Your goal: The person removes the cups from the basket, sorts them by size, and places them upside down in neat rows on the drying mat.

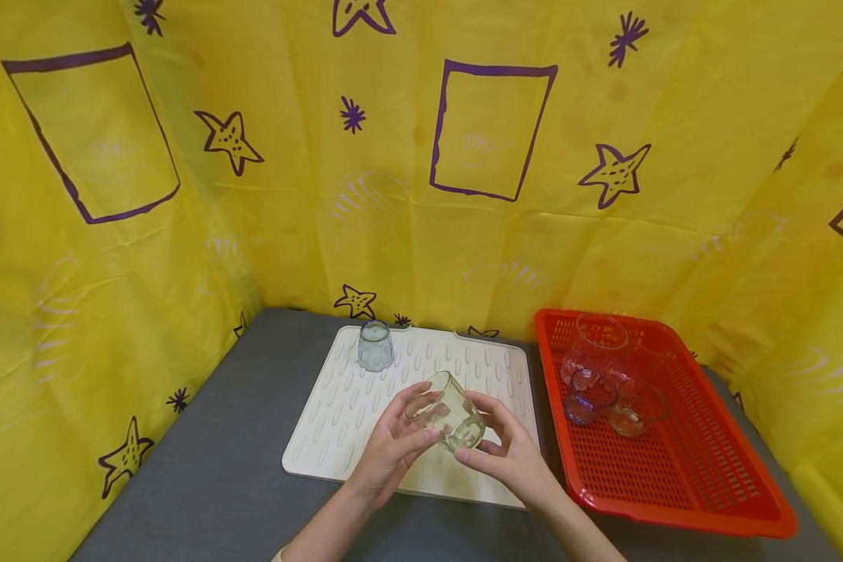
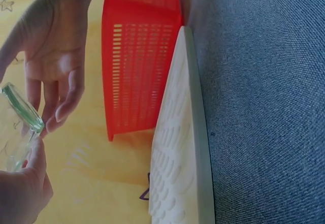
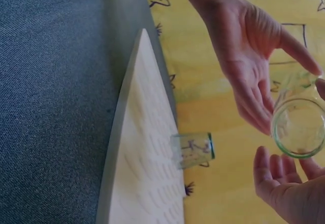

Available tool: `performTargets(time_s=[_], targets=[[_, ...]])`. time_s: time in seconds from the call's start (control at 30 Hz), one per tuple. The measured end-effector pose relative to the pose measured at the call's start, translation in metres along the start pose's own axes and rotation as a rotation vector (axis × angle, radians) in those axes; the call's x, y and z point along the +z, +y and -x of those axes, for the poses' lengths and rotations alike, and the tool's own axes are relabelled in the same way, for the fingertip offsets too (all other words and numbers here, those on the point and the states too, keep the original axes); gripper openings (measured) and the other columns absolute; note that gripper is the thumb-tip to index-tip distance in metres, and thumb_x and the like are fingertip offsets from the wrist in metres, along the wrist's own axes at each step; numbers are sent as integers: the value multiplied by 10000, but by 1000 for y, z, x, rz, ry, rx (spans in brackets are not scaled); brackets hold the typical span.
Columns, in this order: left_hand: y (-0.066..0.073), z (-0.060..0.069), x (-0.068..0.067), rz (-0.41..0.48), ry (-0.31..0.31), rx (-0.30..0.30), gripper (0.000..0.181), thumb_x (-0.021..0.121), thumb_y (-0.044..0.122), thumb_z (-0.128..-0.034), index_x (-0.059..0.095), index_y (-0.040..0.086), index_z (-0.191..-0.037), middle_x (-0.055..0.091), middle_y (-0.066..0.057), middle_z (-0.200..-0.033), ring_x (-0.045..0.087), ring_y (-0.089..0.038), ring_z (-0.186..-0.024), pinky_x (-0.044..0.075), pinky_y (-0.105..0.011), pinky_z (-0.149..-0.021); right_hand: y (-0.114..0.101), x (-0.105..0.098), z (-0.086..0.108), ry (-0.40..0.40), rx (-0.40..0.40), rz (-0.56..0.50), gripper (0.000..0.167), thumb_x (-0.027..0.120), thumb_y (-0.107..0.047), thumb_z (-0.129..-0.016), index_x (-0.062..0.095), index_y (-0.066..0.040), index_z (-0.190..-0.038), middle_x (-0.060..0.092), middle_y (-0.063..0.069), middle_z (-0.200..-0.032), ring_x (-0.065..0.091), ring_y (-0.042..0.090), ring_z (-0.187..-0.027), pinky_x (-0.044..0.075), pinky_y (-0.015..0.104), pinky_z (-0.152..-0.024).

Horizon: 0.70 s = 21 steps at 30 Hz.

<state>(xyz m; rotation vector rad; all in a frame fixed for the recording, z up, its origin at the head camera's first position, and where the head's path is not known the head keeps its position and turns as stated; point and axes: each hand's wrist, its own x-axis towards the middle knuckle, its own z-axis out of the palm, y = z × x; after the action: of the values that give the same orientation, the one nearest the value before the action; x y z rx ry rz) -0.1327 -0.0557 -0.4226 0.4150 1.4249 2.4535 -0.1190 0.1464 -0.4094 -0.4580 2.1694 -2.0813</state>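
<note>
Both hands hold a greenish clear glass (image 1: pixel 451 414) tilted above the white ribbed mat (image 1: pixel 333 421), its rim toward the upper left. The left hand (image 1: pixel 392 449) grips the rim side, thumb in front. Around the base side curve the fingers and thumb of the right hand (image 1: pixel 509 453). In the left wrist view the glass (image 2: pixel 15 127) lies between the left hand (image 2: pixel 23 193) and the right hand (image 2: pixel 58 56). The right wrist view shows the glass (image 3: pixel 299 127) with its round rim, the left hand (image 3: pixel 244 56) and the right hand (image 3: pixel 297 188).
A bluish glass (image 1: pixel 375 347) stands on the mat's back left part. At the right, a red perforated basket (image 1: pixel 730 468) holds several glasses, among them a purple-tinted one (image 1: pixel 590 398). Grey cloth (image 1: pixel 204 453) covers the table, and a yellow patterned curtain (image 1: pixel 393 250) surrounds it.
</note>
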Motion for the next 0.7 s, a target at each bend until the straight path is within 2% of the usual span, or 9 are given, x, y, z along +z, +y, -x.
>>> performTargets(time_s=[0.13,0.33,0.5,0.7], targets=[[-1,0,0,22,-5,-4,698,633,-7,-867,272,29,-1463,400,-153,-1438,420,-337,-1316,460,-404,-986,1,1,-1,7,29,-5,654,764,-53,-822,445,-35,-1393,456,180,-1395,463,349,-1223,497,355,-930],[-2,0,-3,-8,-37,-19,692,636,7,-873,268,30,-1459,401,-131,-1436,410,-326,-1324,433,-425,-1013,2,1,-1,17,33,-12,630,767,-38,-817,466,-22,-1370,469,201,-1372,475,365,-1202,521,331,-885],[-1,0,-12,-100,-90,14,720,679,52,-877,263,-8,-1462,409,-176,-1435,444,-279,-1282,424,-432,-1023,2,-2,0,6,24,6,628,776,-35,-812,478,-26,-1365,485,196,-1346,490,358,-1166,532,314,-855],[9,-1,-24,-262,-155,71,729,711,67,-867,300,-6,-1465,400,-236,-1443,426,-338,-1304,434,-347,-1008,2,-8,2,-42,13,50,616,781,-76,-818,485,-31,-1357,503,194,-1320,486,354,-1169,521,300,-874]])
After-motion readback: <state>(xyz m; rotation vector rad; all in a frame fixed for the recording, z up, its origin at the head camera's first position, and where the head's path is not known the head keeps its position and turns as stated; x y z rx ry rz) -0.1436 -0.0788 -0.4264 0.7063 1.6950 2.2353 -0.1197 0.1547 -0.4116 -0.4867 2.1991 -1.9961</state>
